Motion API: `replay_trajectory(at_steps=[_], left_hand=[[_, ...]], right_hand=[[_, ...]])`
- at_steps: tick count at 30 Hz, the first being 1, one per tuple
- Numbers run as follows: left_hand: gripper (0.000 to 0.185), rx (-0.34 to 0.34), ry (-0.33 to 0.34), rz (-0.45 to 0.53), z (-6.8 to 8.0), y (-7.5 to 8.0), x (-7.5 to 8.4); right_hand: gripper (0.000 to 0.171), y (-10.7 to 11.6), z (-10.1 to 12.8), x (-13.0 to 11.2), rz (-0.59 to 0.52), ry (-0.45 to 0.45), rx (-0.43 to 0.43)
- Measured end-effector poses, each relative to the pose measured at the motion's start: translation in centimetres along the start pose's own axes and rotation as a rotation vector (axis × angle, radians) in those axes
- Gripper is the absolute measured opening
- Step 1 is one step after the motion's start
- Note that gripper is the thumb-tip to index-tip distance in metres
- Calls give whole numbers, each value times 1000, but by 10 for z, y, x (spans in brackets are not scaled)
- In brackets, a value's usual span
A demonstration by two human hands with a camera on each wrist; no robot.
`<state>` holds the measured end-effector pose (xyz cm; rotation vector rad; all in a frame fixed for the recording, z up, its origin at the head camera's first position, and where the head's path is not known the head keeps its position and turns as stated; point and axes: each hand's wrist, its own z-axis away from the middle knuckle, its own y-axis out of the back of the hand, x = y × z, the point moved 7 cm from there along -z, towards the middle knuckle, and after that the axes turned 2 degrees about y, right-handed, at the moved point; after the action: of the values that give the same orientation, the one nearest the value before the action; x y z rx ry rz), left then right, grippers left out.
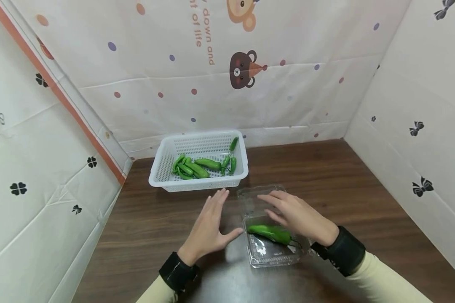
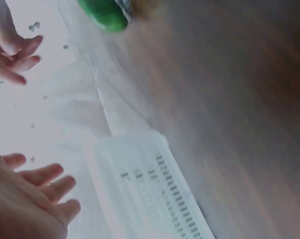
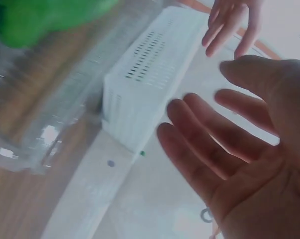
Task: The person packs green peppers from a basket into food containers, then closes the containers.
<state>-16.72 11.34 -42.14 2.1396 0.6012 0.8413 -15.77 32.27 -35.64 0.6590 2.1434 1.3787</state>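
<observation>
A clear plastic clamshell box [image 1: 277, 252] lies open on the brown table, its lid [image 1: 252, 198] tipped back. One green pepper [image 1: 270, 232] lies inside it. My right hand [image 1: 293, 214] hovers just above the box, fingers straight and spread, holding nothing. My left hand [image 1: 208, 229] floats left of the box, fingers straight, also empty. The white perforated basket [image 1: 163, 176] behind the hands holds several green peppers [image 1: 202, 166]. In the right wrist view my right hand [image 3: 229, 149] is open, with the box [image 3: 35, 124] and basket [image 3: 145, 84] beyond it. The left wrist view shows my left hand [image 2: 35, 199] open near the basket [image 2: 150, 194].
Patterned white sheets wall the table on the left, back and right. Bare brown tabletop [image 1: 345, 181] stretches right of the box and in front of the basket.
</observation>
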Motion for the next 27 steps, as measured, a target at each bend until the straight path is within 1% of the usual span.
replay_trajectory(at_steps=[4,6,10,12,18,23,25,27], left_hand=[[101,94,48,-7,-1,15,-12],[97,138,88,8,-2,22,-18],[88,202,169,21,-4,34,-29],[85,215,206,17,-5,37,-34],[80,250,298,-13,-8,45,-51],[76,301,414,-32,-11,53,-65],[76,305,453,-33,-12,55,-68],[76,301,475,-35,-13,55,-71]], right_hand=[[54,11,-18,-2,7,49,104],[58,14,-28,-3,7,72,151],[59,19,-51,-2,12,101,207],[58,20,-62,-2,15,110,213],[54,20,-96,0,7,131,188],[52,15,-124,2,31,155,175],[52,13,-133,4,39,156,167],[52,11,-140,6,38,155,158]])
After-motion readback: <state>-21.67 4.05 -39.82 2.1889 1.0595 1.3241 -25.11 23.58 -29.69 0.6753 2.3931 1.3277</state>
